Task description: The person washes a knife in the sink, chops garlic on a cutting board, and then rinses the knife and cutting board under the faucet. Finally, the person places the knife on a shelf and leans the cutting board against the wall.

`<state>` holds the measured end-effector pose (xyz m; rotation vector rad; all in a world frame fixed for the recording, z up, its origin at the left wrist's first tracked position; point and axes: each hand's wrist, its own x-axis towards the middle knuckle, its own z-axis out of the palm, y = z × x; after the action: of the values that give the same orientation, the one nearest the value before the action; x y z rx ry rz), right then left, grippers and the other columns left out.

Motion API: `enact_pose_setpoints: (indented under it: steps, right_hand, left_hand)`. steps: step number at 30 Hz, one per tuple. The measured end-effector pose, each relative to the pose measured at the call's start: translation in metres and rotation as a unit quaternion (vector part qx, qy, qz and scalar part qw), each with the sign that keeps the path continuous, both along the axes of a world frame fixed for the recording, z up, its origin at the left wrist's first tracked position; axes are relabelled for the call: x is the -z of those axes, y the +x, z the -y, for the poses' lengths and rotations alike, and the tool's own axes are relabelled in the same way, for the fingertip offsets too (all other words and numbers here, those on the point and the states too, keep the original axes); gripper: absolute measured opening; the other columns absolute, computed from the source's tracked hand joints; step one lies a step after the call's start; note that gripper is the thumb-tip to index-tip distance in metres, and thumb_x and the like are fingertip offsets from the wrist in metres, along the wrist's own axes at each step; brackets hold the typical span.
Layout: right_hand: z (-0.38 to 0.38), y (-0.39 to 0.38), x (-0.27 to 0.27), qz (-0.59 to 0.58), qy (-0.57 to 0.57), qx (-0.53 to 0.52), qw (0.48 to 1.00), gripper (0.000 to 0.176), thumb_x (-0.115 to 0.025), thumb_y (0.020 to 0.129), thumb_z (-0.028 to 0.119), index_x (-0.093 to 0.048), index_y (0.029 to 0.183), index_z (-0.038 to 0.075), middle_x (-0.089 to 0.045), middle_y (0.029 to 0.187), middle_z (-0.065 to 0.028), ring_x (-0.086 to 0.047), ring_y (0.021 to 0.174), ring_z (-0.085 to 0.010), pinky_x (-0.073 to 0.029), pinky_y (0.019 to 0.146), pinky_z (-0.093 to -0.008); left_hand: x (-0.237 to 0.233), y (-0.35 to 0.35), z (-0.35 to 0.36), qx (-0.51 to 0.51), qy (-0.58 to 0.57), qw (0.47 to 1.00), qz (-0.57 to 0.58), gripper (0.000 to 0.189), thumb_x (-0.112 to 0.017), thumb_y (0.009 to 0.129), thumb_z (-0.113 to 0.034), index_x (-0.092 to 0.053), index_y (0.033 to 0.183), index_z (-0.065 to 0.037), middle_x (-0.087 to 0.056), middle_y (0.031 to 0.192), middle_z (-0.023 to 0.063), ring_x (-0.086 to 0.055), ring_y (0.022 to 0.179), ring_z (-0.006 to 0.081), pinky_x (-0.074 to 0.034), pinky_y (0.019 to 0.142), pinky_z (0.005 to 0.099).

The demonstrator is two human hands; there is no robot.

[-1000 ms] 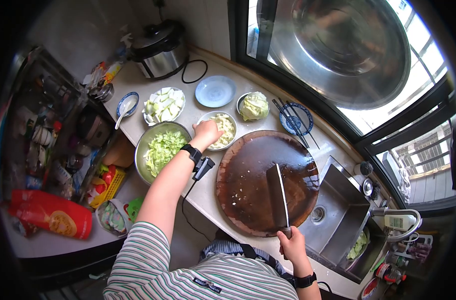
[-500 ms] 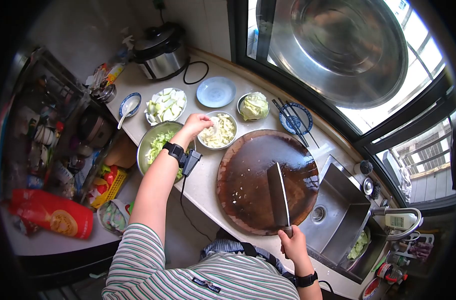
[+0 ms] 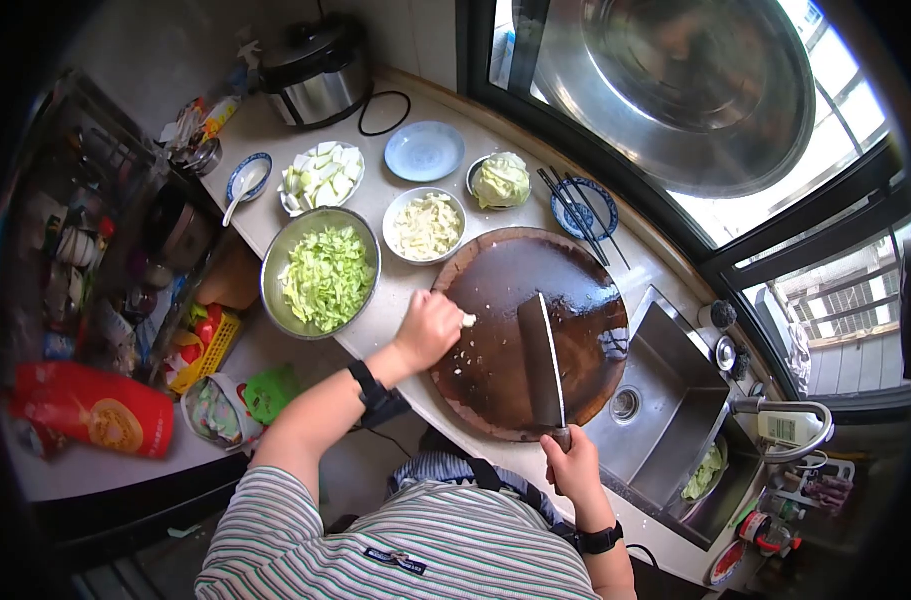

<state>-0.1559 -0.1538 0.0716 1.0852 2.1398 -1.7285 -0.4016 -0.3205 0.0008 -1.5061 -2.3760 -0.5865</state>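
My left hand (image 3: 430,328) is closed at the left edge of the round wooden chopping board (image 3: 495,360), with a small pale piece (image 3: 467,320) at its fingertips. My right hand (image 3: 575,465) is wrapped round the handle of a cleaver (image 3: 543,365), whose blade rests over the board. Small white bits lie on the board's left side. Beyond the board is a white bowl (image 3: 388,226) of pale chopped pieces. A metal bowl (image 3: 266,275) of shredded green leaves stands to the left.
At the back are a plate of sliced pale vegetable (image 3: 323,178), a blue plate (image 3: 424,151), a cabbage (image 3: 501,180), chopsticks on a patterned dish (image 3: 603,207) and a cooker (image 3: 318,80). The sink (image 3: 655,390) lies right, a red bag (image 3: 95,410) left.
My left hand has moved from the bowl of pale pieces to the board's left edge, now with a small piece. My right hand still holds the cleaver. The view has shifted slightly.
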Motion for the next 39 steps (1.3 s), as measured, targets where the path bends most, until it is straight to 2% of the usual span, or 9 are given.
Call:
enact_pose_setpoints:
  steps: [2, 6, 9, 12, 13, 14, 19, 32, 39]
  right_hand:
    - [0.003, -0.001, -0.001, -0.003, -0.001, -0.007, 1.000, 0.017, -0.058, 0.080, 0.013, -0.047, 0.074, 0.002, -0.047, 0.049, -0.0022, -0.047, 0.036, -0.0102, -0.035, 0.033, -0.0241]
    - [0.010, -0.007, -0.001, 0.000, -0.003, -0.035, 0.999, 0.017, -0.059, 0.079, 0.015, -0.048, 0.076, 0.001, -0.049, 0.048, -0.0026, -0.048, 0.036, -0.0101, -0.036, 0.033, -0.0239]
    - [0.016, -0.003, 0.001, 0.021, 0.011, -0.077, 0.997, 0.025, -0.060, 0.079, 0.020, -0.049, 0.079, -0.002, -0.052, 0.050, -0.0078, -0.053, 0.040, -0.0152, -0.041, 0.039, -0.0279]
    - [0.021, -0.005, 0.004, 0.025, 0.034, -0.104, 0.994, 0.026, -0.060, 0.079, 0.021, -0.050, 0.079, -0.002, -0.052, 0.052, -0.0085, -0.053, 0.042, -0.0157, -0.042, 0.041, -0.0288]
    - [0.022, -0.006, 0.003, 0.037, 0.041, -0.116, 0.992, 0.027, -0.060, 0.078, 0.022, -0.049, 0.077, -0.003, -0.054, 0.055, -0.0133, -0.056, 0.047, -0.0234, -0.044, 0.046, -0.0325]
    - [0.022, -0.006, 0.006, 0.037, 0.041, -0.118, 0.991, 0.027, -0.060, 0.078, 0.022, -0.049, 0.077, -0.003, -0.054, 0.055, -0.0133, -0.056, 0.047, -0.0234, -0.044, 0.046, -0.0325]
    - [0.022, -0.020, 0.014, -0.009, 0.138, -0.179, 0.974, 0.029, -0.060, 0.076, 0.022, -0.047, 0.075, -0.004, -0.055, 0.064, -0.0244, -0.055, 0.066, -0.0403, -0.044, 0.057, -0.0402]
    - [0.018, -0.033, 0.008, 0.014, 0.190, -0.232, 0.954, 0.030, -0.060, 0.077, 0.023, -0.047, 0.076, -0.003, -0.056, 0.067, -0.0262, -0.056, 0.067, -0.0411, -0.046, 0.060, -0.0436]
    - [0.015, -0.045, 0.014, 0.022, 0.255, -0.301, 0.919, 0.029, -0.057, 0.078, 0.022, -0.045, 0.077, -0.004, -0.056, 0.067, -0.0258, -0.056, 0.067, -0.0414, -0.046, 0.060, -0.0448]
  left_hand:
    - [0.019, 0.024, 0.004, 0.031, 0.018, 0.999, -0.027, 0.016, -0.062, 0.063, -0.010, -0.055, 0.077, -0.007, -0.054, 0.078, 0.0034, -0.050, 0.079, 0.0197, -0.035, 0.073, 0.0373]
    - [0.038, 0.058, 0.005, -0.013, 0.048, 0.999, 0.012, 0.018, -0.062, 0.064, -0.012, -0.057, 0.080, -0.006, -0.056, 0.081, 0.0028, -0.050, 0.080, 0.0194, -0.035, 0.073, 0.0380]
    - [0.050, 0.080, 0.011, -0.031, 0.025, 0.999, 0.018, 0.019, -0.063, 0.066, -0.014, -0.059, 0.083, -0.006, -0.058, 0.084, 0.0023, -0.050, 0.081, 0.0189, -0.034, 0.073, 0.0383]
    - [0.035, 0.089, 0.015, -0.035, 0.059, 0.996, 0.061, 0.016, -0.063, 0.068, -0.014, -0.060, 0.082, -0.007, -0.057, 0.082, 0.0014, -0.049, 0.080, 0.0191, -0.033, 0.073, 0.0377]
    - [0.036, 0.089, 0.018, -0.038, 0.059, 0.996, 0.062, 0.016, -0.063, 0.068, -0.014, -0.060, 0.082, -0.007, -0.057, 0.082, 0.0014, -0.049, 0.080, 0.0191, -0.033, 0.073, 0.0377]
    - [0.039, 0.088, 0.022, -0.062, 0.068, 0.993, 0.077, 0.014, -0.063, 0.069, -0.014, -0.061, 0.080, -0.007, -0.057, 0.080, 0.0011, -0.049, 0.079, 0.0191, -0.033, 0.073, 0.0370]
    - [0.043, 0.077, 0.013, -0.148, 0.103, 0.976, 0.122, 0.008, -0.064, 0.070, -0.014, -0.063, 0.076, -0.008, -0.055, 0.072, 0.0011, -0.049, 0.075, 0.0190, -0.032, 0.072, 0.0356]
    - [0.050, 0.075, 0.003, -0.137, 0.068, 0.981, 0.119, 0.004, -0.062, 0.068, -0.013, -0.062, 0.069, -0.009, -0.054, 0.071, 0.0017, -0.049, 0.076, 0.0201, -0.032, 0.073, 0.0364]
    - [0.049, 0.074, 0.003, -0.133, 0.061, 0.982, 0.122, 0.002, -0.062, 0.066, -0.012, -0.062, 0.068, -0.010, -0.053, 0.069, 0.0016, -0.048, 0.075, 0.0203, -0.032, 0.073, 0.0364]
